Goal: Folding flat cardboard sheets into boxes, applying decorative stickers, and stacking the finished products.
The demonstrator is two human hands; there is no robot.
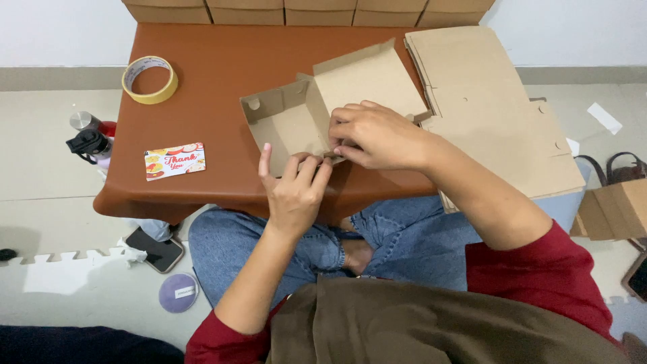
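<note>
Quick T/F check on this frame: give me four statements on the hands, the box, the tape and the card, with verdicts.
1. Both hands, left hand and right hand, touch the cardboard box. True.
2. The tape roll lies inside the box. False: it lies on the brown table, apart from the box.
3. The printed card lies on the table left of the box. True.
4. The flat cardboard stack is left of the box. False: right.
</note>
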